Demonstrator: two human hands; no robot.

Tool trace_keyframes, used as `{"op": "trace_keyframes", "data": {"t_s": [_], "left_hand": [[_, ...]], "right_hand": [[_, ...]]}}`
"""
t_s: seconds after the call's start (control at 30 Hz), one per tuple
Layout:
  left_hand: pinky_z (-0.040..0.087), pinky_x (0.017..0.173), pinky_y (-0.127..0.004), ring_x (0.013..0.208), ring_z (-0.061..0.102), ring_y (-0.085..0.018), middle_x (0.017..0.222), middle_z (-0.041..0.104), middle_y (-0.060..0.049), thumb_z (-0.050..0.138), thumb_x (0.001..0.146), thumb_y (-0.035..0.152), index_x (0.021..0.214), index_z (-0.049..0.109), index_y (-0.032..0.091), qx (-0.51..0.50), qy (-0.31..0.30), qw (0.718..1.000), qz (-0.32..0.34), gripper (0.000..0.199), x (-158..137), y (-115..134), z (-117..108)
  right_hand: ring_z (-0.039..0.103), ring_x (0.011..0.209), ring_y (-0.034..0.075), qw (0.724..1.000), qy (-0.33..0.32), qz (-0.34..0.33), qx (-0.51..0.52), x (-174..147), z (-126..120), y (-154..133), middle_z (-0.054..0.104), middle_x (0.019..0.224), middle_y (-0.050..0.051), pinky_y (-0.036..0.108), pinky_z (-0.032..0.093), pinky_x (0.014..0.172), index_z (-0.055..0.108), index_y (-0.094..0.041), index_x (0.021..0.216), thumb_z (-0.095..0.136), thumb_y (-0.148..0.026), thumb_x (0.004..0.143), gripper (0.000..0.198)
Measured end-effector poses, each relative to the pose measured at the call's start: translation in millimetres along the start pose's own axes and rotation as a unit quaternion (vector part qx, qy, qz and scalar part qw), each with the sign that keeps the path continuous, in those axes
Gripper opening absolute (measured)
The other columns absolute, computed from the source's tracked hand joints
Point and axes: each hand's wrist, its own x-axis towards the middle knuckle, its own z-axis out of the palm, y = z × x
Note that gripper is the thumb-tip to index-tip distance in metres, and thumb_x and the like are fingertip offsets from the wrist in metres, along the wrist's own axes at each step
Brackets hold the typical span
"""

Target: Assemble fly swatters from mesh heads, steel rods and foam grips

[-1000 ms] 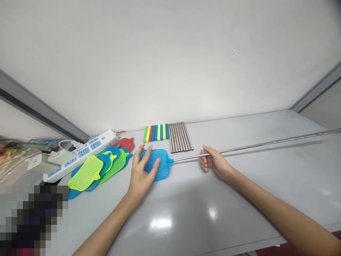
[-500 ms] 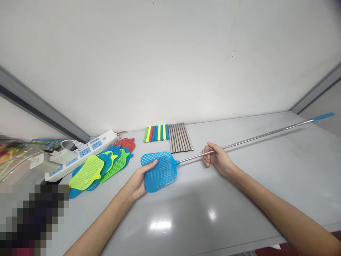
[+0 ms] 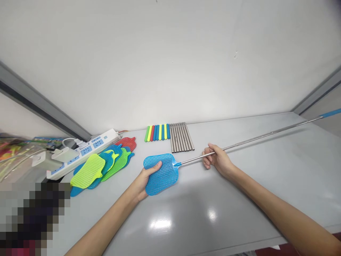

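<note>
A blue fly swatter [image 3: 165,176] with a long, drawn-out steel rod stretches from the middle of the view to the right edge. My left hand [image 3: 144,182] grips its perforated head, thumb on top and the other fingers hidden beneath. Around the rod, a short way from the head, the fingers of my right hand [image 3: 217,160] are loosely curled. The rod slants up to the right and ends in a blue handle [image 3: 331,113], partly cut off by the frame. The swatter is held above the grey table [image 3: 191,220].
Behind the hands lie a row of coloured handles [image 3: 157,132] and several steel rods [image 3: 182,138]. To the left, loose swatter heads [image 3: 89,170] overlap beside a white power strip [image 3: 98,144] with plugs in it. A white wall [image 3: 170,71] rises behind the table.
The swatter has shifted slightly to the right, its handle now reaching the frame's edge. My left hand has moved right with the head; my right hand has stayed nearly in place.
</note>
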Motion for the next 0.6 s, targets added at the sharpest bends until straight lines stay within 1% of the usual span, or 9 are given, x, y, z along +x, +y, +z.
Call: {"op": "trace_keyframes", "data": {"t_s": [0.13,0.27,0.43,0.6], "left_hand": [[0.046,0.08,-0.041,0.089,0.059,-0.026,0.1,0.062,-0.012,0.056,0.073,0.023,0.105,0.055,0.014,-0.001,0.003,1.0,0.008,0.033,0.5,-1.4,-1.5],[0.046,0.079,-0.043,0.089,0.058,-0.027,0.099,0.063,-0.011,0.057,0.072,0.023,0.103,0.056,0.014,0.004,0.017,1.0,0.013,0.032,-0.3,-1.8,-2.0],[0.046,0.079,-0.042,0.088,0.059,-0.027,0.098,0.063,-0.012,0.058,0.071,0.022,0.103,0.056,0.014,0.002,0.03,1.0,0.003,0.033,0.2,-1.9,-2.2],[0.045,0.081,-0.043,0.089,0.058,-0.027,0.097,0.064,-0.011,0.057,0.071,0.022,0.104,0.056,0.015,-0.006,0.021,1.0,-0.009,0.034,0.6,-1.5,-2.8]], "right_hand": [[0.042,0.035,0.013,1.0,0.0,0.005,-0.006,-0.9,2.3,-0.4,0.041,0.036,0.001,0.026,0.03,0.041,0.038,-0.018,0.039,0.031,-0.037,0.079,0.045],[0.042,0.035,0.014,1.0,-0.01,0.012,0.003,-2.6,5.1,1.2,0.042,0.036,0.001,0.026,0.031,0.042,0.036,-0.019,0.04,0.031,-0.039,0.079,0.044],[0.042,0.036,0.014,0.999,-0.013,0.031,-0.004,-5.8,9.2,4.4,0.043,0.037,0.0,0.027,0.033,0.044,0.035,-0.019,0.042,0.031,-0.042,0.079,0.043],[0.044,0.036,0.014,0.999,-0.034,0.039,0.0,-7.9,13.3,8.8,0.045,0.038,0.001,0.028,0.034,0.045,0.034,-0.019,0.044,0.027,-0.041,0.08,0.044]]}}
